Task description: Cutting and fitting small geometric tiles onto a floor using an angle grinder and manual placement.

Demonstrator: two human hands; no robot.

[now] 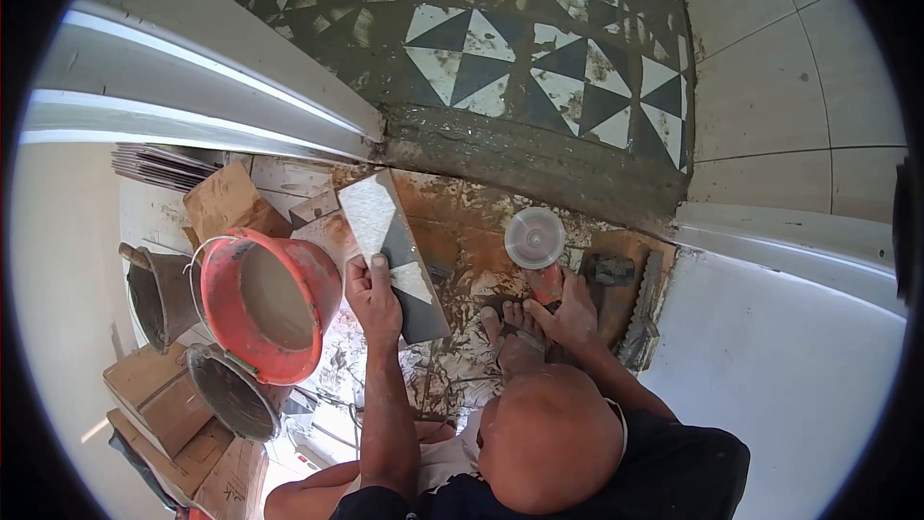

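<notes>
**Cut tile held down beside a grinder on a mortar-smeared floor**

The tile piece (390, 250) was a long, narrow strip with a pale grey-white face crossed by 1 dark triangle, its near end dark and its edges dusty. It lay flat on the orange-brown, mortar-splashed floor (462, 221), running from the upper left toward the lower right.

Around it stood a red bucket (274, 303) with a wire handle, tilted and just to the left of the strip. 2 dark, mortar-caked buckets (159, 294) sat further left and below, among brown cardboard boxes (159, 400). Behind the work lay a patch of black-and-white triangle-patterned tiles (539, 63) bedded in wet grey mortar, with a raised grey step along their near edge. A notched trowel (643, 313) lay on the right. A bare foot (515, 332) rested between the 2 hands, close to the disc.

The left hand (373, 299) pressed on the near half of the strip, its grip pinching the tile with fingers over the top face and thumb at the left edge. The right hand (573, 313) had its grip wrapped tight around the red body of an angle grinder (537, 250), whose round disc sat just right of the tile, apart from it.
</notes>
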